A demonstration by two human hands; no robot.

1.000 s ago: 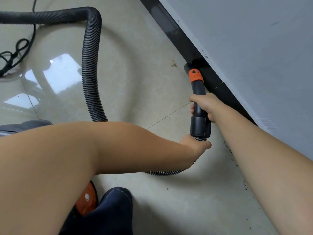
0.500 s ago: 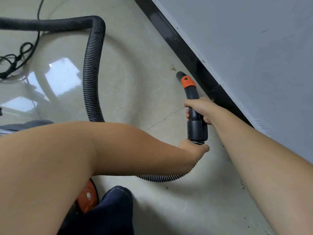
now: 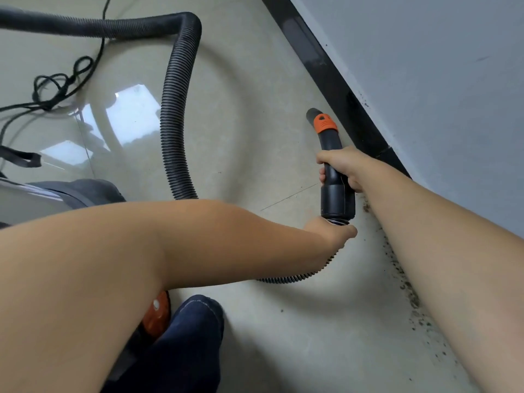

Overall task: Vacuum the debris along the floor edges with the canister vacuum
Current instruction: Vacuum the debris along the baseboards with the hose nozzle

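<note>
Head view: you've pulled the nozzle point(image 3: 323, 124) off the skirting! A second ago its tip was tucked right against the black baseboard point(image 3: 334, 80); now it sits out on the open tile, near the board but clear of it, tip pointing up the wall line. Your right hand point(image 3: 340, 168) is wrapped tight around the black handle tube, fingers fully closed. Your left hand point(image 3: 330, 232) is closed around the ribbed hose point(image 3: 175, 109) just under the cuff, feeding it along. The small speck that lay ahead of the tip looks gone, so that stretch reads as done.

But look by your right forearm: a trail of dark debris point(image 3: 405, 282) hugs the floor edge, running toward you. My guess is that's your next pass, and it means drawing back, not forward.

Surface and room: glossy pale tile floor point(image 3: 255, 137), throwing window glare, one grout line crossing under the handle. Grey wall point(image 3: 425, 66) with a few scuffs. The canister point(image 3: 42, 194) sits at your left, a tangled cord point(image 3: 56, 86) beyond it, and your knee is in dark denim point(image 3: 184, 336).
</note>
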